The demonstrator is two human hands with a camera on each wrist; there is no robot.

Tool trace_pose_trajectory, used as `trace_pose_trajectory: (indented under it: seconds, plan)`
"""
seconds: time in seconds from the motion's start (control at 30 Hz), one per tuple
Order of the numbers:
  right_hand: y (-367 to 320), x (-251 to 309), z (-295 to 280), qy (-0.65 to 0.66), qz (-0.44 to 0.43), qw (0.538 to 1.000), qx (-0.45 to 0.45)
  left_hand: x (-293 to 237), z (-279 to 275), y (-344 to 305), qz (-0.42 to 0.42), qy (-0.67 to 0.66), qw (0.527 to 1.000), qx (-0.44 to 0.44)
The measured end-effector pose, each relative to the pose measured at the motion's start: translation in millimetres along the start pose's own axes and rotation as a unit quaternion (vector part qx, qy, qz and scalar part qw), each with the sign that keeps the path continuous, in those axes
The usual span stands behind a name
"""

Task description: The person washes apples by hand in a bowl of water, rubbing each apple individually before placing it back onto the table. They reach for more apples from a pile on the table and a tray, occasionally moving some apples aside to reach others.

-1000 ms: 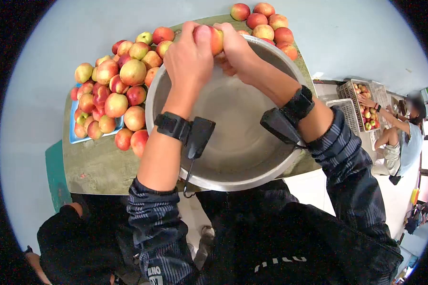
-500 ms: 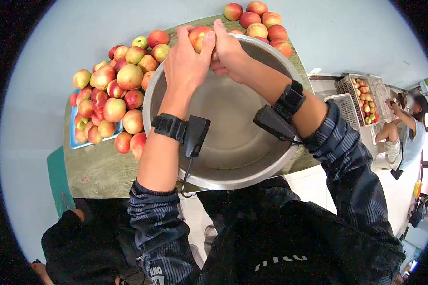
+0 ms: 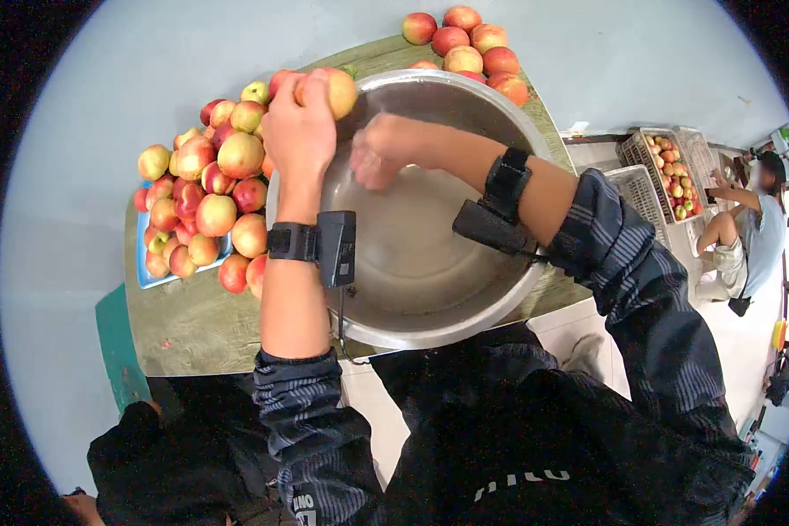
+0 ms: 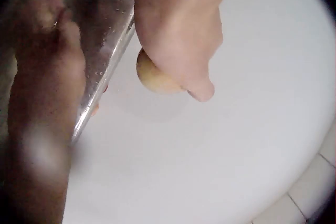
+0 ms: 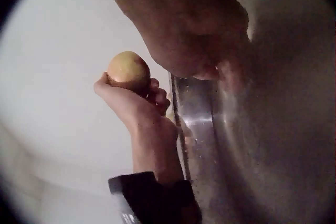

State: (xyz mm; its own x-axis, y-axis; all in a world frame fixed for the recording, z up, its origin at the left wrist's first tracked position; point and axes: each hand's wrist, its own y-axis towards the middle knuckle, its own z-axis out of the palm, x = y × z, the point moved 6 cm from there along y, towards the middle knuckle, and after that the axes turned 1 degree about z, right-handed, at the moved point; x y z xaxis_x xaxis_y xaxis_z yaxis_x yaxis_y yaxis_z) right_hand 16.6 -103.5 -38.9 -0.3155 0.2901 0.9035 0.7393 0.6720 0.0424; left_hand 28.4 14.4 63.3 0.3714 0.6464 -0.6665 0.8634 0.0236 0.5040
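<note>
My left hand (image 3: 300, 131) grips a yellow-red nectarine (image 3: 337, 92) above the back left rim of a large metal basin (image 3: 412, 340). In the right wrist view, the thumb and fingers curl around the nectarine (image 5: 128, 70), leaving its top bare. My right hand (image 3: 384, 151) hangs over the inside of the basin, its fingers loosely bent and blurred, with nothing visible in them. Cloudy water (image 3: 412, 237) lies in the basin. Left of it, many nectarines (image 3: 215, 215) are heaped on and around a blue tray (image 3: 142, 230).
Several more nectarines (image 3: 463, 60) sit behind the basin on the wooden table (image 3: 206, 337), near the wall. At the right, a person (image 3: 758, 228) sits by a crate (image 3: 638, 149) of fruit on the floor. Another person's dark clothing (image 3: 184, 456) shows at lower left.
The hands were together around the nectarine. Now they are apart: the left has carried it left toward the heap, and the right has let go and moved down over the basin.
</note>
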Motion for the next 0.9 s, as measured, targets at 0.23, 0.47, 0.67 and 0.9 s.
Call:
trace_pose_trajectory:
  seconds: [0.23,0.47,0.67,0.9]
  plan:
    - [-1.5,35.1,-39.3,0.52,0.093,0.804,-0.271,-35.0,21.0,-14.7,0.154,0.262,0.95,0.074]
    - [-18.1,55.7,-38.8,0.496,0.066,0.826,-0.26,-57.7,19.1,-28.0,0.226,0.222,0.947,0.056]
    - [-30.6,57.1,-53.6,0.171,0.237,0.904,-0.312,-48.7,26.0,-26.2,0.174,0.249,0.949,0.086]
    - [-19.0,57.1,-59.7,-0.184,0.014,0.876,-0.446,-34.8,27.6,-26.1,0.113,0.131,0.982,0.081]
